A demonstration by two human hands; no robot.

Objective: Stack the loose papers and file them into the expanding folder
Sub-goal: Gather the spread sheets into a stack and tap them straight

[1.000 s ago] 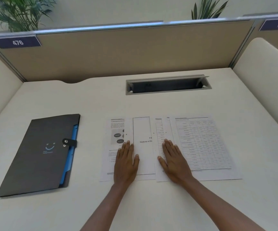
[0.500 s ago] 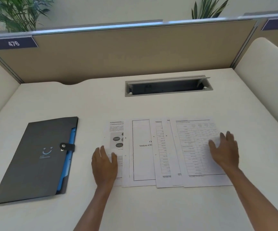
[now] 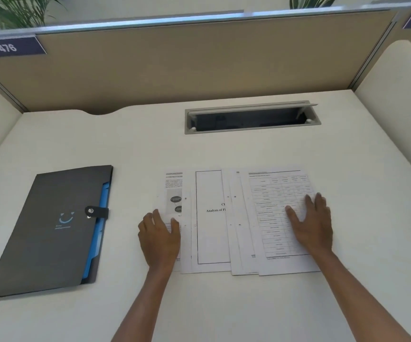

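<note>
Several loose printed papers [image 3: 212, 233] lie fanned and overlapping on the cream desk [image 3: 199, 304], in the middle. My left hand [image 3: 159, 239] rests flat on the leftmost sheet's left edge, fingers spread. My right hand [image 3: 310, 224] lies flat on the rightmost sheet, a page with a table [image 3: 273, 218]. Neither hand grips a sheet. The dark grey expanding folder [image 3: 49, 230] lies to the left, closed by a snap strap [image 3: 97, 212], with blue dividers showing along its right edge.
A recessed cable tray [image 3: 251, 118] with a raised lid sits in the desk behind the papers. A tan partition [image 3: 199, 62] labelled 476 bounds the back, with cream side panels left and right. Plants stand beyond the partition.
My hands went from the centre of the papers out to the two ends of the fan. The sheets have been pushed closer together, and the rightmost sheets slid left.
</note>
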